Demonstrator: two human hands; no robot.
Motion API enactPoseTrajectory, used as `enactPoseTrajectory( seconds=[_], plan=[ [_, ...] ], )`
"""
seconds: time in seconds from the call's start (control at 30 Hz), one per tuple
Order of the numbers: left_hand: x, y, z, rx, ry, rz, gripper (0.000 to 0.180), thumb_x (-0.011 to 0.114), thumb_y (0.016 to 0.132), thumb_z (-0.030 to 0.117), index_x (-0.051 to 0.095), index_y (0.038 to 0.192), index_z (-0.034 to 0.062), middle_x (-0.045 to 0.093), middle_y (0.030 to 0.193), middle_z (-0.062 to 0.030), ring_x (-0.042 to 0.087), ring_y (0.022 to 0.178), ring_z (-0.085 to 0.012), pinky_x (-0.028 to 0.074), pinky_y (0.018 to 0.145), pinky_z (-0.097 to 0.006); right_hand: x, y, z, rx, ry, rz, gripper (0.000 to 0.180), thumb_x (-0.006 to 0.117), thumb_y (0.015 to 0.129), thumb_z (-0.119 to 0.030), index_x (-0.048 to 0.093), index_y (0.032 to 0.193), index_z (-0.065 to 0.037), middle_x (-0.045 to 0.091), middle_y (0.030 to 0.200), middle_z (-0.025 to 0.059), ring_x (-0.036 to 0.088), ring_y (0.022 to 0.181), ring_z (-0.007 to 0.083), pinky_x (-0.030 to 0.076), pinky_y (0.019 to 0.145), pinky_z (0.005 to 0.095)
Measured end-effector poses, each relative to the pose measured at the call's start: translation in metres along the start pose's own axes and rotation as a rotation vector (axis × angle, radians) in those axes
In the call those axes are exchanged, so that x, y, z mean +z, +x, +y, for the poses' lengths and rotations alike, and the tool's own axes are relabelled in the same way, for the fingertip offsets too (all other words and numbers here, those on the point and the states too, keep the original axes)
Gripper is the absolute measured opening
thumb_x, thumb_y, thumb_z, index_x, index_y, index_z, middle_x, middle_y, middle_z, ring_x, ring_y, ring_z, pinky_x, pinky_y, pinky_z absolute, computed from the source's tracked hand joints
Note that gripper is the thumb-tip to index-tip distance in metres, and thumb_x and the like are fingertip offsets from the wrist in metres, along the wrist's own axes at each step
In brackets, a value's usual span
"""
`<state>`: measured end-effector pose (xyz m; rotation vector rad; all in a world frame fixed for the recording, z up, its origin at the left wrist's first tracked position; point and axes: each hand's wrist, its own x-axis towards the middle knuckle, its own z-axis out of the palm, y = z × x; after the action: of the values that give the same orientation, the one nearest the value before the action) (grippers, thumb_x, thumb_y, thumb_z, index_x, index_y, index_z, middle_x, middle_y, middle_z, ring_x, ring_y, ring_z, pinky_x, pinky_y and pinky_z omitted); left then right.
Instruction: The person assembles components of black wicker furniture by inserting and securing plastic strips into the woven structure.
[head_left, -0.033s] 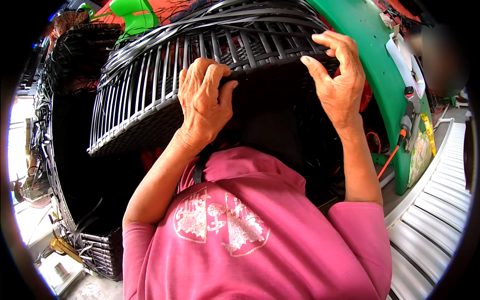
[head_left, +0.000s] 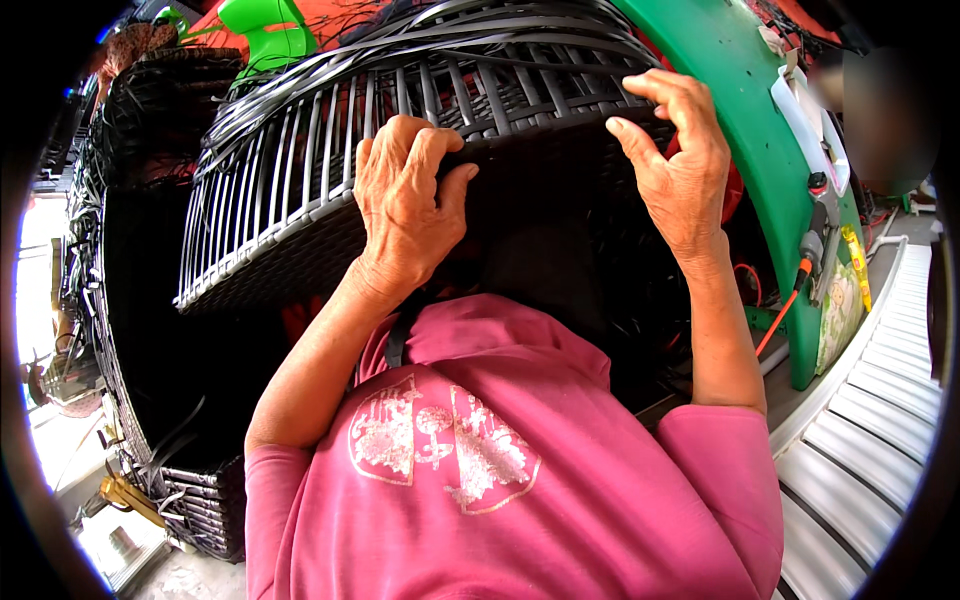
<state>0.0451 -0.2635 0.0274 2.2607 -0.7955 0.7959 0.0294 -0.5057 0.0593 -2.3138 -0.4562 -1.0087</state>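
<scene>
A black wicker piece [head_left: 270,240] of flat plastic strips lies across the top middle, its upper face an open lattice of bars. My left hand [head_left: 408,190] is closed over its near edge with the fingers curled; whether a strip is also pinched there cannot be made out. Farther right, my right hand [head_left: 682,160] hovers by the right end of the woven edge, thumb and fingers spread apart. Between the hands, the underside of the edge is lost in dark shadow. A bundle of long loose black strips [head_left: 400,48] drapes over the far side.
Another dark woven piece [head_left: 205,500] stands at the left. A green board [head_left: 745,150] slants along the right, with a grey tool with an orange cord [head_left: 812,245] against it. White slats [head_left: 860,450] run at lower right. A bright green plastic chair [head_left: 268,35] stands behind.
My right hand has shifted very slightly down and to the right. My left hand and the wicker piece look almost unmoved.
</scene>
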Motion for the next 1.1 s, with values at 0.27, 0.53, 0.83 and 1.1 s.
enactPoseTrajectory(
  seconds=[0.27,0.53,0.83,1.1],
  plan=[
    [0.026,0.033,0.024,0.06,-0.153,-0.06,0.025,0.077,0.069,0.005,0.063,0.089,0.0061,0.06,0.089,-0.0079,0.06,0.082,-0.0283,0.046,0.072,-0.037,-0.008,0.001,-0.002,-0.112,-0.129,-0.239,0.04,0.077,0.064,0.004,0.066,0.101,-0.007,0.06,0.1,0.0038,0.053,0.096,0.0248,0.044,0.086,0.0381],
    [0.04,0.049,0.039,-0.05,-0.114,-0.108,0.022,0.076,0.068,0.002,0.061,0.084,0.005,0.059,0.082,-0.008,0.06,0.078,-0.0293,0.048,0.069,-0.039,0.002,0.015,0.001,-0.199,-0.059,-0.351,0.032,0.073,0.068,-0.001,0.061,0.098,-0.007,0.057,0.093,0.0066,0.054,0.093,0.028,0.043,0.082,0.0392],
    [0.037,0.053,0.052,-0.098,-0.042,-0.225,0.028,0.072,0.06,0.006,0.06,0.085,0.0019,0.059,0.092,-0.0156,0.058,0.091,-0.0342,0.047,0.077,-0.044,-0.001,0.029,-0.009,-0.224,0.014,-0.47,0.031,0.065,0.062,0.012,0.054,0.088,-0.001,0.054,0.085,0.0123,0.053,0.085,0.0338,0.045,0.074,0.042],
    [0.042,0.047,0.06,-0.084,0.027,-0.209,0.033,0.071,0.055,0.005,0.057,0.084,0.0018,0.056,0.088,-0.0151,0.057,0.085,-0.0331,0.044,0.074,-0.043,0.004,0.03,0.0,-0.282,0.001,-0.524,0.03,0.065,0.066,0.011,0.05,0.091,0.0,0.052,0.083,0.0152,0.052,0.082,0.0371,0.044,0.072,0.0439]
  ],
)
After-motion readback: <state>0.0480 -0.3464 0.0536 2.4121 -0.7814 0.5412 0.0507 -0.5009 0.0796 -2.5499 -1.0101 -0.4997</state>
